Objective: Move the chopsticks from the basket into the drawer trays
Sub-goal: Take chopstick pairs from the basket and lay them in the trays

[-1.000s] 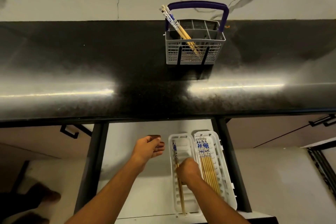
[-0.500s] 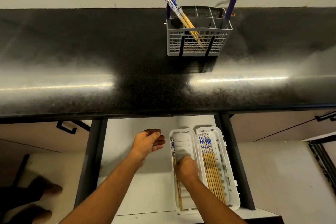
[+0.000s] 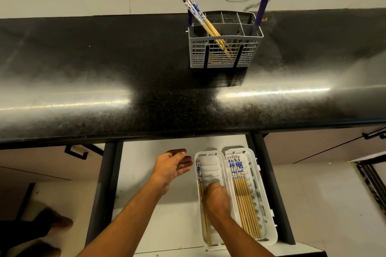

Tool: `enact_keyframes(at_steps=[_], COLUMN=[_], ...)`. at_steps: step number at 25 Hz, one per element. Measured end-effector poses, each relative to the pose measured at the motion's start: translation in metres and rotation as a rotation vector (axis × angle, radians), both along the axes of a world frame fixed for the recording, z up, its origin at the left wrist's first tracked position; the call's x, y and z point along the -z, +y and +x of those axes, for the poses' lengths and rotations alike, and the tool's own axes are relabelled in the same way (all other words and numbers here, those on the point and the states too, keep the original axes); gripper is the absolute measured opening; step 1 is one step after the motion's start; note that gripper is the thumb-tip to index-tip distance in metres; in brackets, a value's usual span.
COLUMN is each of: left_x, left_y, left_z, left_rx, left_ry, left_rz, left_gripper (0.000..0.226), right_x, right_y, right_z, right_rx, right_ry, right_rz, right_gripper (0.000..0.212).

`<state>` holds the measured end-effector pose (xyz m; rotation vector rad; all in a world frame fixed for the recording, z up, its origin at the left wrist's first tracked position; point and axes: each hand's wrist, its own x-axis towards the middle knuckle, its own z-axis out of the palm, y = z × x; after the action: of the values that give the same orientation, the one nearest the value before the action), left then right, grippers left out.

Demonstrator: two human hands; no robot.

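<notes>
A grey basket [image 3: 248, 52] with a purple handle stands at the back of the black counter, and a few blue-and-white-topped chopsticks [image 3: 196, 11] lean out of its left side. Below, two white trays lie side by side in the open drawer [image 3: 146, 173]. The right tray [image 3: 253, 173] holds several chopsticks [image 3: 244, 200] in a row. In the left tray [image 3: 211, 165], a pair of chopsticks [image 3: 199, 171] lies along the left wall, and my right hand [image 3: 215, 198] is curled down on them. My left hand [image 3: 171, 165] hovers open just left of that tray.
The glossy black counter [image 3: 104, 69] overhangs the back of the drawer. Dark drawer rails run along both sides. A black cabinet handle [image 3: 77, 151] sits to the left. My feet [image 3: 56, 223] show on the floor at lower left.
My right hand has slid up the left tray along the chopsticks, which now lie further in against the left wall. My left hand has opened a little and stayed in place.
</notes>
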<state>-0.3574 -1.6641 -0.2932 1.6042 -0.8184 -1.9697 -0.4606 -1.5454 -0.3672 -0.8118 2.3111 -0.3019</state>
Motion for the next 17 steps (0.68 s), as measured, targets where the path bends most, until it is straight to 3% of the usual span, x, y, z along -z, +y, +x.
enact_keyframes(at_steps=[8, 13, 15, 17], left_x=[-0.033, -0.098, -0.129, -0.163], left_y=[-0.008, -0.025, -0.037, -0.060], left_z=[-0.001, -0.017, -0.030, -0.047], left_rx=[-0.005, 0.122, 0.163, 0.125], left_ry=[0.034, 0.135, 0.171, 0.175], left_rz=[-0.065, -0.131, -0.162, -0.216], left_gripper=[0.023, 0.028, 0.029, 0.028], right_x=[-0.031, -0.114, -0.152, -0.194], right_y=[-0.004, -0.046, -0.066, -0.083], right_z=[-0.020, -0.062, -0.078, -0.091], right_rx=[-0.027, 0.011, -0.039, -0.039], right_ry=[-0.097, -0.219, -0.220, -0.215], right_rz=[-0.067, -0.215, -0.284, -0.374], right_gripper=[0.021, 0.001, 0.020, 0.024])
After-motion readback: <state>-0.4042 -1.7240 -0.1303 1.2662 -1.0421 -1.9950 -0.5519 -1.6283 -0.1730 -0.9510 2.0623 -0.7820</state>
